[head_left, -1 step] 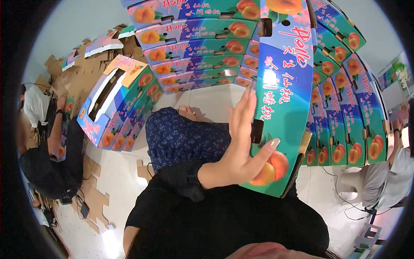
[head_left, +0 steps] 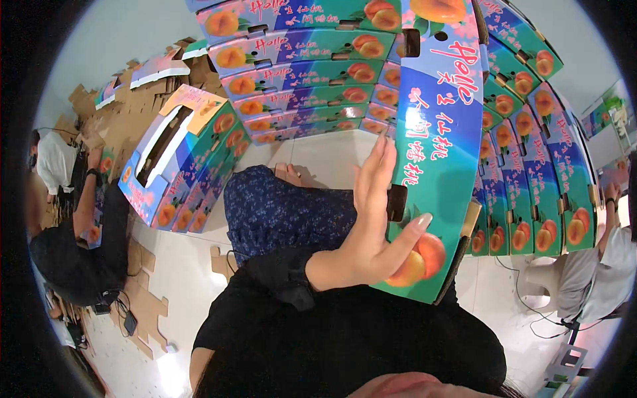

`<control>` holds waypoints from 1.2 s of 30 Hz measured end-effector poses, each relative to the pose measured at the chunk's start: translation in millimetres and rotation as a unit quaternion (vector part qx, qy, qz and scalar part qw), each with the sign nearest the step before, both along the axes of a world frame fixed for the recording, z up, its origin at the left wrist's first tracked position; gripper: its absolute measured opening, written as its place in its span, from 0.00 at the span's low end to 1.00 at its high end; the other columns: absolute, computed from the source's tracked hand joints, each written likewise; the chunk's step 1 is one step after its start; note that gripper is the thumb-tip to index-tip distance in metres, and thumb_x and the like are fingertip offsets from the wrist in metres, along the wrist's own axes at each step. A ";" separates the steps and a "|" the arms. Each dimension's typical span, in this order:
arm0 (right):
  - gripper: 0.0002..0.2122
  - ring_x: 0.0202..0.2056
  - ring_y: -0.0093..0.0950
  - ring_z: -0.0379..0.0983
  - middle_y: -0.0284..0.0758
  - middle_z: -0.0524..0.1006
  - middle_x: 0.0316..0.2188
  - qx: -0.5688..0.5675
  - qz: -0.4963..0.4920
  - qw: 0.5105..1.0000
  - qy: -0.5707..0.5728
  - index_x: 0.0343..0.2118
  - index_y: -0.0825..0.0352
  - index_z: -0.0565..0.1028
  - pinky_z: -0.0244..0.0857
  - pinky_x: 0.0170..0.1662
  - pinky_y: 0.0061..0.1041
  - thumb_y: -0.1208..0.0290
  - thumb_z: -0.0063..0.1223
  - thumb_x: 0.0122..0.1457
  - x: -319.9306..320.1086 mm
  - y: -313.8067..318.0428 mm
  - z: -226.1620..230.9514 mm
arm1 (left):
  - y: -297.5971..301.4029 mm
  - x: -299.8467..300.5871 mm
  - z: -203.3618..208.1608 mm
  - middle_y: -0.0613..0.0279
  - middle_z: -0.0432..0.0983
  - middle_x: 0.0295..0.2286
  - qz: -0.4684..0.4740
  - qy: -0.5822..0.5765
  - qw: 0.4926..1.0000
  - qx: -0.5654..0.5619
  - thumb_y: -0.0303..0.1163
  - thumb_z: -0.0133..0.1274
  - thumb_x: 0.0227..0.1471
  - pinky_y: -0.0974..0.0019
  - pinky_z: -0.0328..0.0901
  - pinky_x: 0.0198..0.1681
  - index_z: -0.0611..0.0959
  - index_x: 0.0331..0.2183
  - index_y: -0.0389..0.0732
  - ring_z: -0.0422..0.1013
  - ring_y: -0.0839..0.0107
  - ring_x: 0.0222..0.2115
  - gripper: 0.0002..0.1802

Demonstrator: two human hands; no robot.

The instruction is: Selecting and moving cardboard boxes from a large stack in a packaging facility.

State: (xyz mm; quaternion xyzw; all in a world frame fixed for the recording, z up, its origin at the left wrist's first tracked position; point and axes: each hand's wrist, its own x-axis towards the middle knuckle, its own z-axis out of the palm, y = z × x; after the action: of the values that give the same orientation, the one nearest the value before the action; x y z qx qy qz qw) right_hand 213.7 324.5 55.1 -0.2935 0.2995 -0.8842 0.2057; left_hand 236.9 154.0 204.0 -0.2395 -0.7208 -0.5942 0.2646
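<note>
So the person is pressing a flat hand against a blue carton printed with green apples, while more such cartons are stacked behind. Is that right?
Not quite: the fruit printed on the blue carton is orange-pink peaches, not green apples. The head view shows the hand flat against its side, thumb over one printed peach, and the stacked cartons behind carry the same peach pictures.

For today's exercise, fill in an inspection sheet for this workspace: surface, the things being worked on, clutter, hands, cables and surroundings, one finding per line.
Surface: pale floor, the person sitting on it, lap in dark blue patterned cloth.
Things in hand: tall blue-and-green printed cardboard fruit box, upright before the person.
Clutter: flat brown cardboard offcuts on the floor; one open blue box tilted at left.
Hands: left hand pressed flat on the box face, fingers spread, thumb on the peach picture; right hand not seen.
Cables: dark cable on the floor at right.
Surroundings: stacked rows of matching boxes; other people seated at left and right.
</note>
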 end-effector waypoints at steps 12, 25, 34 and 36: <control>0.35 0.57 0.41 0.61 0.45 0.62 0.58 0.009 -0.020 1.000 0.015 0.60 0.68 0.56 0.56 0.60 0.40 0.52 0.47 0.54 1.4 5.5 6.6 | 5.4 -3.1 -2.3 0.41 0.38 0.61 -0.017 0.052 0.995 0.080 0.28 0.60 0.42 0.55 0.35 0.64 0.41 0.60 0.30 0.38 0.54 0.63 0.55; 0.35 0.58 0.40 0.60 0.44 0.61 0.59 0.020 -0.033 0.999 0.012 0.60 0.68 0.56 0.54 0.61 0.40 0.50 0.46 0.54 8.4 0.8 4.0 | 11.3 -1.9 -14.9 0.40 0.34 0.61 -0.106 0.049 0.983 0.139 0.48 0.60 0.45 0.51 0.36 0.63 0.41 0.61 0.35 0.36 0.50 0.63 0.57; 0.35 0.58 0.40 0.59 0.43 0.60 0.59 0.024 -0.045 0.999 0.014 0.61 0.67 0.56 0.53 0.61 0.39 0.49 0.46 0.54 10.0 -2.6 7.4 | 8.2 -4.8 -17.3 0.40 0.28 0.61 -0.150 0.033 0.975 0.163 0.56 0.48 0.53 0.51 0.30 0.63 0.37 0.61 0.35 0.27 0.51 0.64 0.53; 0.35 0.59 0.40 0.59 0.43 0.60 0.60 0.019 -0.056 0.998 0.014 0.61 0.67 0.56 0.53 0.61 0.39 0.48 0.45 0.54 7.4 -2.8 9.0 | 4.2 -5.0 -17.3 0.40 0.27 0.61 -0.148 0.031 0.975 0.163 0.55 0.49 0.54 0.51 0.30 0.63 0.37 0.61 0.35 0.27 0.51 0.64 0.53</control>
State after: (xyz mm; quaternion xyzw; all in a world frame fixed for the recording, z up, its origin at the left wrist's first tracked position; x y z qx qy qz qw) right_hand 221.2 321.7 64.1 -0.2847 0.3353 -0.8841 0.1575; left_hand 231.9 158.2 186.7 -0.3151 -0.5625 -0.7286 0.2314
